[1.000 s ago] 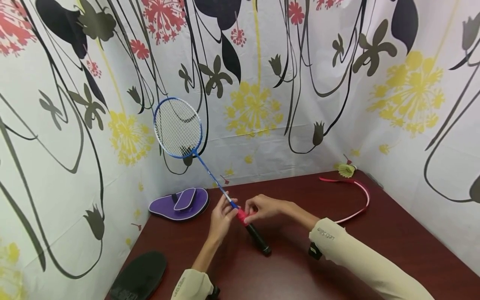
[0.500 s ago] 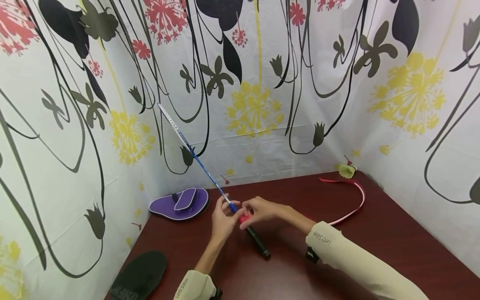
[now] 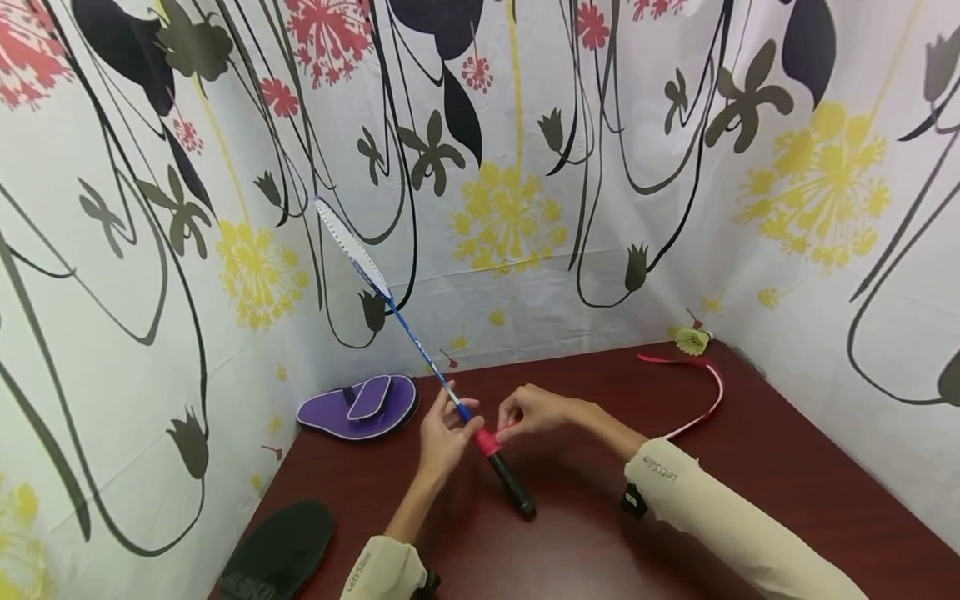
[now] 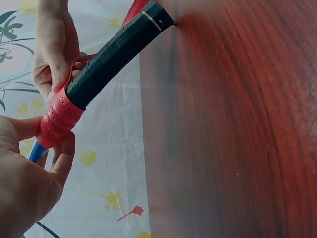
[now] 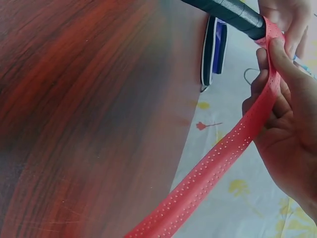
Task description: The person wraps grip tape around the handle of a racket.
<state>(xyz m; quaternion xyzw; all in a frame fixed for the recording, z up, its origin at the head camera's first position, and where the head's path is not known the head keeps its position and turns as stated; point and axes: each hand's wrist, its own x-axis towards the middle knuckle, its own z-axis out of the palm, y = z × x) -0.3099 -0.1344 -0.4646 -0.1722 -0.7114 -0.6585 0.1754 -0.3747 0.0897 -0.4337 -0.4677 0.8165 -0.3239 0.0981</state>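
Note:
A blue and white badminton racket (image 3: 412, 337) slants up to the left, its head turned nearly edge-on to the head camera. My left hand (image 3: 441, 437) holds it between thumb and fingers where the shaft meets the handle. Red perforated grip tape (image 4: 60, 116) wraps the upper handle; below that, the black handle (image 4: 111, 62) shows bare of red. To the right of the handle, my right hand (image 3: 536, 410) pinches the tape's loose strip (image 5: 213, 168) between thumb and fingers. In the right wrist view this strip runs from the handle down past the palm.
The strip's far end (image 3: 716, 392) curves over the dark red table (image 3: 600, 533). A purple paddle case (image 3: 330, 414) lies at the back left, a black oval paddle (image 3: 281, 546) at the front left. At the back right corner sits a yellow shuttlecock (image 3: 692, 341). Patterned curtains (image 3: 525, 317) enclose the table.
The racket has rolled about its shaft, from face-on to edge-on to slightly opened. My right hand came in against the handle, then drew back right with the strip. The strip's tail shifted left.

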